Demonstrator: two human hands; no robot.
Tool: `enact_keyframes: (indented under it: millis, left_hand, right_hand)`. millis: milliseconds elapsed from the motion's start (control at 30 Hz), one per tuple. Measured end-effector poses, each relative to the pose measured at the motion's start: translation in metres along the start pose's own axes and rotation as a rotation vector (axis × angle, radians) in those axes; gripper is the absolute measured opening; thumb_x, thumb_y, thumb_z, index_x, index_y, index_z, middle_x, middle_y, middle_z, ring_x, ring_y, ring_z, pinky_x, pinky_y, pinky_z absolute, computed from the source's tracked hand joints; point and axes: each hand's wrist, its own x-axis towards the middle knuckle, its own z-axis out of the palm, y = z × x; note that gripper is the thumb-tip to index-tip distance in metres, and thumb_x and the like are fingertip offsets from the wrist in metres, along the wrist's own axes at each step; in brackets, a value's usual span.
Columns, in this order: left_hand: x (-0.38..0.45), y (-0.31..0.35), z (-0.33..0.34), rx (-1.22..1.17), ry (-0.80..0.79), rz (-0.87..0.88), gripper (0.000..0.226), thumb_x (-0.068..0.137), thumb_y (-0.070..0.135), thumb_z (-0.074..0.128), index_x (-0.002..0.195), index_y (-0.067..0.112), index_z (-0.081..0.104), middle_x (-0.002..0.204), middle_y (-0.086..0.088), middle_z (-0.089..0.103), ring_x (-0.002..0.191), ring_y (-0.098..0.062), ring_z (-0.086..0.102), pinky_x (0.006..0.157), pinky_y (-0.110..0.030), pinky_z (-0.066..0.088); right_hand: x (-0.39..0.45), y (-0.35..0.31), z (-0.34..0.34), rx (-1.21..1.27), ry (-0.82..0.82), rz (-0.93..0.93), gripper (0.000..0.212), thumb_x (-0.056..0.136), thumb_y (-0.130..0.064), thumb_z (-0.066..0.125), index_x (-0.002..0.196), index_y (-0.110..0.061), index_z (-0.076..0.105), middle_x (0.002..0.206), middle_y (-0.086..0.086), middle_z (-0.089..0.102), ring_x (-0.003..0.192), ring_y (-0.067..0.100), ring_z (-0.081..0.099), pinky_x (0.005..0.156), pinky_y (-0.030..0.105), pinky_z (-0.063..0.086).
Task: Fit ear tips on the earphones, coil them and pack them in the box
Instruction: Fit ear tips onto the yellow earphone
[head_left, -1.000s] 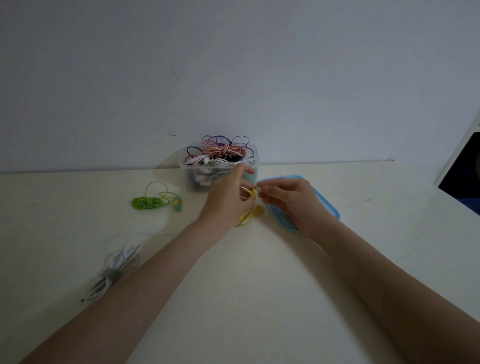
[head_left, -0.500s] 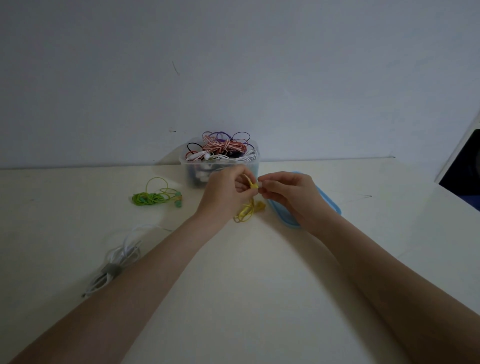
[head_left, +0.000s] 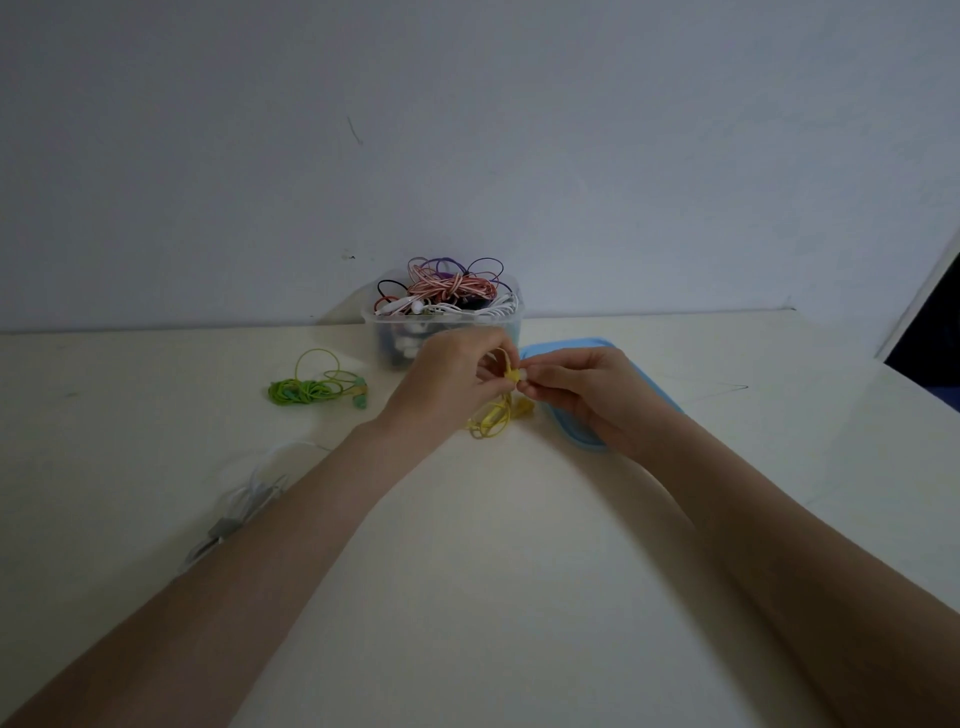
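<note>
Both hands, left hand (head_left: 447, 379) and right hand (head_left: 582, 387), pinch the yellow earphones (head_left: 511, 375) between them, cord trailing onto the bench (head_left: 493, 545).

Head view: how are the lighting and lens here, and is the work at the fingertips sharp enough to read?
Head view: dim, flat light with a bluish wall, no glare; wide-angle stretch swells both forearms at the bottom edge; left hand and right hand pinch the yellow earphones, but the ear tip is too small and soft to make out; the box reads clearly.
</note>
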Motion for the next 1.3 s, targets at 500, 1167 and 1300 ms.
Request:
enact_keyframes:
  millis: [500, 1167, 1300]
  left_hand:
    - [0.003, 0.002, -0.008, -0.060, -0.021, -0.128, 0.021, 0.074, 0.001, 0.073, 0.085, 0.014, 0.062, 0.081, -0.002, 0.064, 0.069, -0.005, 0.062, 0.069, -0.011, 0.050]
    - [0.004, -0.007, -0.012, -0.422, -0.067, -0.272, 0.040, 0.072, -0.005, 0.071, 0.096, 0.026, 0.063, 0.076, 0.004, 0.061, 0.070, -0.005, 0.061, 0.072, -0.016, 0.053]
    - [0.005, -0.002, -0.011, -0.209, -0.081, -0.158, 0.044, 0.072, -0.002, 0.073, 0.107, 0.024, 0.063, 0.078, 0.004, 0.060, 0.077, -0.015, 0.060, 0.082, -0.027, 0.052]
  right_hand:
    - [-0.002, -0.002, 0.008, -0.002, 0.041, -0.056, 0.013, 0.085, 0.006, 0.055, 0.080, 0.002, 0.066, 0.065, 0.004, 0.070, 0.060, 0.009, 0.066, 0.067, 0.015, 0.055]
    - [-0.003, -0.007, 0.009, 0.081, -0.009, 0.045, 0.015, 0.086, 0.008, 0.052, 0.082, 0.004, 0.066, 0.071, 0.007, 0.071, 0.066, 0.010, 0.068, 0.071, 0.016, 0.055]
    - [-0.003, -0.005, 0.007, 0.048, 0.037, 0.038, 0.013, 0.083, 0.009, 0.055, 0.079, 0.003, 0.066, 0.068, 0.008, 0.071, 0.064, 0.012, 0.068, 0.069, 0.016, 0.056]
